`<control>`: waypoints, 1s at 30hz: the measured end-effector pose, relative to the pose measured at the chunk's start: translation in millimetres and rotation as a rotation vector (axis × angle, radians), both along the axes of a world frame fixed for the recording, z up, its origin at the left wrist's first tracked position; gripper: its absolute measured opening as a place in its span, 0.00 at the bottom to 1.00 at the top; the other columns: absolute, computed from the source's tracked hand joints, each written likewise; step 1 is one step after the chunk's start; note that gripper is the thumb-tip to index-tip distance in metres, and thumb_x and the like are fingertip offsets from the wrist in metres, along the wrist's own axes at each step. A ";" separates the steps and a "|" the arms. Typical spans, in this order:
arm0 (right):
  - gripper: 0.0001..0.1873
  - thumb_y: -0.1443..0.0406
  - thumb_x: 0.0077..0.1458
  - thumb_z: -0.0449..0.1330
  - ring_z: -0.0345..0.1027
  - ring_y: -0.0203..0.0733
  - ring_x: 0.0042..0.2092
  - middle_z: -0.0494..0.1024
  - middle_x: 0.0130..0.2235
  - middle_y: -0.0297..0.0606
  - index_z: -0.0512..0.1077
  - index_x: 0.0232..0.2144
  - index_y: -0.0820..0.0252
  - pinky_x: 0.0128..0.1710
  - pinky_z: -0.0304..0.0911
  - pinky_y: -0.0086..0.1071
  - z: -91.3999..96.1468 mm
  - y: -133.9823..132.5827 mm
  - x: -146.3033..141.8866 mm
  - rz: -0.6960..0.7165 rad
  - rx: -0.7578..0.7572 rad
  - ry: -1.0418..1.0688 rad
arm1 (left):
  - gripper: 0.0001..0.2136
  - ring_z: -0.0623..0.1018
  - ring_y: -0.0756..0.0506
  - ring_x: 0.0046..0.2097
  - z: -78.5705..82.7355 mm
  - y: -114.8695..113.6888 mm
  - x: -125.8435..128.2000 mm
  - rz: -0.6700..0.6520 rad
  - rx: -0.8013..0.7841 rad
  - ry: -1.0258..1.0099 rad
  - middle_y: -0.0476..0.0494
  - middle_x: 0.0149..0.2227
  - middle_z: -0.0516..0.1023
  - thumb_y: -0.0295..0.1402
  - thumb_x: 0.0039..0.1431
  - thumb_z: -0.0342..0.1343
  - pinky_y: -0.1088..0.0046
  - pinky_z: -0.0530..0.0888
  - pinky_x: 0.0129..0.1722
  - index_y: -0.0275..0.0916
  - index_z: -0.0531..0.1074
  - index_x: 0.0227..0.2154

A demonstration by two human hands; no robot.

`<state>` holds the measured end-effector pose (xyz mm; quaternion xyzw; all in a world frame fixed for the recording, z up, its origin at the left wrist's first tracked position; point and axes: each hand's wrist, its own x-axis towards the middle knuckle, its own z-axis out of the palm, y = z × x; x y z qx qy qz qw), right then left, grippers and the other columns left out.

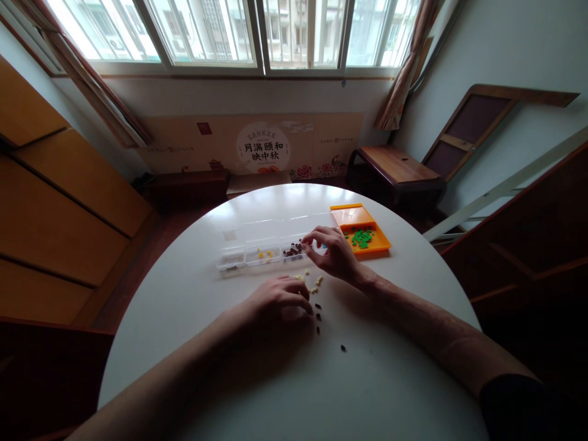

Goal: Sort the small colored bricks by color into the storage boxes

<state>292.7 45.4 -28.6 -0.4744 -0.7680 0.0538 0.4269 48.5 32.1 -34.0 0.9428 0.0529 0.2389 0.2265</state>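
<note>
While right hand (334, 252) overhangs one clear box (232, 260), left hand (281, 295) beside four dark pieces (318, 316) (each grip: can't tell).

White table (390, 392), clear case (231, 260), orange tray (382, 246), dark pieces (318, 316)

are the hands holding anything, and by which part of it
It cannot be told for the right hand, close to small dark brown pieces in the clear plastic box; no held thing shows in the left hand.
</note>
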 end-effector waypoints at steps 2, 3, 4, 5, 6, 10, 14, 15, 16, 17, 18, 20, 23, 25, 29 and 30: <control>0.03 0.66 0.68 0.65 0.75 0.41 0.37 0.84 0.39 0.35 0.80 0.39 0.53 0.50 0.64 0.40 -0.9 0.6 0.2 0.005 0.000 0.001 | 0.07 0.82 0.46 0.40 0.4 -2.3 0.7 -0.015 0.001 0.008 0.45 0.41 0.84 0.36 0.68 0.68 0.70 0.76 0.45 0.49 0.85 0.47; 0.03 0.66 0.68 0.65 0.75 0.41 0.37 0.84 0.39 0.35 0.80 0.39 0.53 0.51 0.64 0.40 -1.3 0.8 0.2 0.006 0.001 0.000 | 0.08 0.82 0.46 0.40 0.6 -3.6 1.4 -0.019 -0.001 0.014 0.45 0.41 0.84 0.37 0.68 0.69 0.70 0.76 0.45 0.50 0.85 0.48; 0.03 0.65 0.68 0.65 0.74 0.41 0.36 0.84 0.39 0.34 0.80 0.39 0.53 0.51 0.64 0.40 -1.7 1.1 0.2 0.006 0.002 -0.001 | 0.08 0.82 0.46 0.40 0.9 -5.0 2.1 -0.019 -0.007 0.024 0.45 0.41 0.84 0.37 0.68 0.70 0.70 0.76 0.45 0.51 0.85 0.48; 0.03 0.65 0.68 0.65 0.74 0.40 0.36 0.84 0.39 0.34 0.80 0.39 0.53 0.51 0.64 0.40 -2.0 1.2 0.2 0.005 0.001 -0.003 | 0.08 0.81 0.46 0.40 1.1 -6.1 3.0 -0.024 -0.014 0.034 0.45 0.40 0.84 0.37 0.68 0.70 0.70 0.76 0.46 0.51 0.86 0.48; 0.03 0.65 0.68 0.65 0.74 0.40 0.36 0.84 0.39 0.34 0.80 0.39 0.53 0.51 0.64 0.40 -2.1 1.3 0.1 0.005 -0.001 -0.006 | 0.07 0.81 0.46 0.40 1.4 -7.1 3.8 -0.032 -0.020 0.039 0.45 0.40 0.83 0.37 0.68 0.69 0.70 0.76 0.46 0.52 0.86 0.47; 0.03 0.66 0.68 0.65 0.73 0.40 0.35 0.84 0.39 0.34 0.80 0.39 0.53 0.51 0.64 0.40 -2.0 1.1 -0.4 0.011 -0.001 -0.007 | 0.05 0.81 0.46 0.40 2.4 -8.7 6.8 -0.081 -0.030 0.049 0.45 0.39 0.84 0.35 0.70 0.68 0.69 0.76 0.47 0.51 0.87 0.45; 0.03 0.66 0.67 0.66 0.73 0.39 0.35 0.84 0.39 0.33 0.79 0.38 0.53 0.51 0.63 0.39 -1.4 1.2 -0.5 0.014 0.003 -0.002 | 0.06 0.82 0.45 0.42 2.4 -9.9 8.0 -0.071 -0.027 0.038 0.44 0.42 0.85 0.35 0.70 0.68 0.69 0.75 0.48 0.50 0.86 0.47; 0.03 0.66 0.67 0.66 0.73 0.39 0.35 0.83 0.38 0.32 0.80 0.38 0.53 0.51 0.63 0.39 -1.0 1.2 -0.5 0.016 0.005 0.001 | 0.06 0.82 0.45 0.42 1.9 -10.0 8.1 -0.071 -0.024 0.037 0.44 0.43 0.85 0.36 0.70 0.68 0.69 0.75 0.48 0.50 0.86 0.47; 0.03 0.66 0.67 0.66 0.72 0.39 0.35 0.83 0.38 0.32 0.80 0.38 0.53 0.51 0.62 0.39 -0.5 1.2 -0.5 0.019 0.006 0.003 | 0.06 0.82 0.45 0.42 1.1 -10.0 8.3 -0.076 -0.022 0.039 0.44 0.43 0.85 0.36 0.70 0.67 0.70 0.75 0.47 0.50 0.86 0.47; 0.03 0.66 0.67 0.66 0.72 0.39 0.35 0.83 0.38 0.33 0.80 0.38 0.54 0.51 0.62 0.38 0.0 1.1 -0.4 0.022 0.006 0.004 | 0.05 0.82 0.45 0.42 0.0 -9.9 8.6 -0.082 -0.020 0.042 0.44 0.43 0.86 0.36 0.71 0.67 0.70 0.75 0.47 0.49 0.86 0.47; 0.03 0.66 0.67 0.65 0.72 0.39 0.35 0.83 0.38 0.33 0.80 0.38 0.54 0.51 0.62 0.38 0.4 0.9 -0.4 0.024 0.007 0.004 | 0.05 0.82 0.45 0.42 -1.2 -9.6 9.0 -0.089 -0.017 0.045 0.44 0.43 0.86 0.35 0.72 0.66 0.70 0.75 0.47 0.49 0.86 0.46; 0.03 0.66 0.67 0.65 0.72 0.38 0.35 0.83 0.38 0.33 0.80 0.39 0.54 0.51 0.62 0.38 0.7 0.7 -0.5 0.027 0.007 0.002 | 0.06 0.82 0.45 0.42 -3.9 -9.3 10.4 -0.093 -0.004 0.048 0.43 0.44 0.86 0.33 0.73 0.63 0.71 0.75 0.47 0.47 0.85 0.45; 0.03 0.66 0.67 0.65 0.72 0.38 0.35 0.83 0.38 0.33 0.80 0.39 0.55 0.51 0.62 0.38 -0.4 1.0 -0.2 0.027 0.010 0.000 | 0.05 0.82 0.46 0.42 -6.4 -9.6 12.1 -0.073 0.037 0.028 0.43 0.44 0.86 0.31 0.74 0.62 0.71 0.76 0.46 0.45 0.84 0.44; 0.03 0.66 0.67 0.65 0.72 0.39 0.35 0.83 0.38 0.34 0.80 0.39 0.55 0.51 0.62 0.38 -1.2 1.5 0.7 0.027 0.012 0.002 | 0.04 0.82 0.47 0.41 -5.4 -9.1 11.3 -0.010 0.063 -0.017 0.43 0.44 0.85 0.33 0.74 0.63 0.71 0.76 0.46 0.44 0.83 0.44; 0.03 0.67 0.67 0.65 0.71 0.39 0.35 0.82 0.37 0.34 0.79 0.38 0.55 0.50 0.64 0.38 2.2 2.6 4.2 0.086 0.000 0.003 | 0.05 0.81 0.47 0.40 3.1 1.4 2.7 0.291 0.090 -0.150 0.43 0.41 0.84 0.35 0.74 0.64 0.69 0.77 0.43 0.44 0.83 0.42; 0.03 0.67 0.67 0.65 0.71 0.39 0.35 0.82 0.37 0.34 0.79 0.38 0.56 0.49 0.64 0.38 4.4 2.6 5.2 0.105 -0.001 0.000 | 0.05 0.81 0.47 0.38 5.5 6.5 0.0 0.370 0.088 -0.175 0.43 0.41 0.84 0.35 0.74 0.63 0.69 0.77 0.42 0.43 0.83 0.42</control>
